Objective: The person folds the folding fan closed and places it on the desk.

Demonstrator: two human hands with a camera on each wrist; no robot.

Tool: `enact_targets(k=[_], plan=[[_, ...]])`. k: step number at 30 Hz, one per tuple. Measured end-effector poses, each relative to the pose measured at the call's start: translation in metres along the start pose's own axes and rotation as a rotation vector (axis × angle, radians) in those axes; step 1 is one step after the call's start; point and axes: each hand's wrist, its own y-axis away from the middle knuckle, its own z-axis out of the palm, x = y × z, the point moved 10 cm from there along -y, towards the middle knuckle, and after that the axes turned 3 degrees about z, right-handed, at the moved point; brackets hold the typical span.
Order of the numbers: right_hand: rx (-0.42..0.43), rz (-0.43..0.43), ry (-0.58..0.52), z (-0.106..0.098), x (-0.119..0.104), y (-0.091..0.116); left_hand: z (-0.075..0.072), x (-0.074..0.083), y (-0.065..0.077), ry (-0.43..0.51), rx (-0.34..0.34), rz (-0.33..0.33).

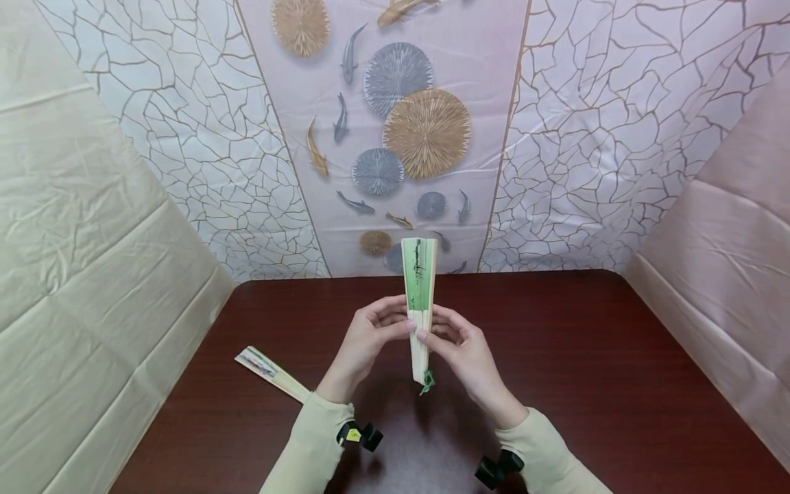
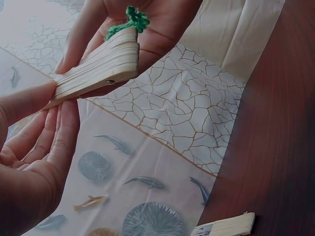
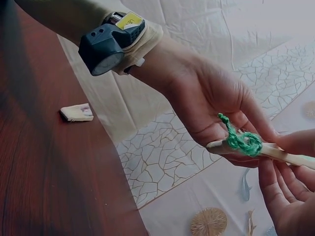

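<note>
A folded hand fan with green printed leaf and pale wooden ribs stands upright above the table, a green cord tied at its lower end. My left hand pinches its left side at mid-length, thumb in front and fingers behind. From the other side my right hand pinches it the same way, with its thumb close to the left one. The left wrist view shows the stacked ribs and a small metal rivet. In the right wrist view the cord loops around the rib end.
A second folded fan with a pale printed leaf lies on the dark red-brown table, left of my left forearm. Patterned cloth hangs behind the table's far edge, with plain cloth along both sides.
</note>
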Motion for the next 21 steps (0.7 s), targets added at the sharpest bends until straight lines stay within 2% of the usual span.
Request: enact_targets(k=[12, 21], plan=[[0.006, -0.021, 0.035, 0.0011, -0.0013, -0.0001, -0.0022, -0.0049, -0.0018, -0.003, 0.009, -0.024], [0.008, 0.004, 0.044, 0.0015, 0.0038, -0.0007, -0.0031, -0.0082, -0.0023, -0.024, 0.014, -0.037]])
